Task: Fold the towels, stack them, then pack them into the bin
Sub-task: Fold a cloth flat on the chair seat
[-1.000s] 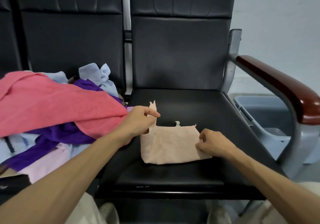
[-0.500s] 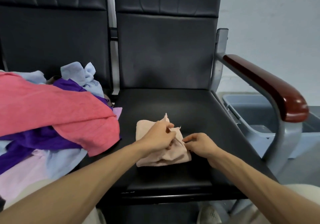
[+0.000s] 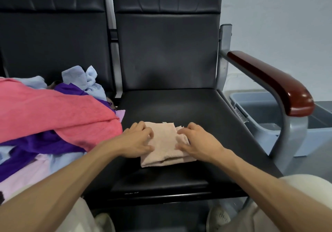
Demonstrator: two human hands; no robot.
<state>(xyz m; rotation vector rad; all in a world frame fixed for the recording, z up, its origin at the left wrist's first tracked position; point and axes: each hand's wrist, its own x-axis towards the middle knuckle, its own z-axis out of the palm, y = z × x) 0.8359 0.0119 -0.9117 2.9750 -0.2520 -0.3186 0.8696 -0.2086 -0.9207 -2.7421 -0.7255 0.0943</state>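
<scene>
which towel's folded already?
The beige towel, flat on the black chair seat under the left hand and right hand. The coral-pink towel, purple towel and pale blue towel lie loose beside it.

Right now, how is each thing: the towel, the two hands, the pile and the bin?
Beige towel, folded small, flat on the black seat.
Left hand, open, resting on the towel's left side.
Right hand, open, resting on its right side.
Towel pile, unfolded, heaped left of the seat.
Bin, open-topped, on the floor beyond the armrest, no towels showing inside.
</scene>
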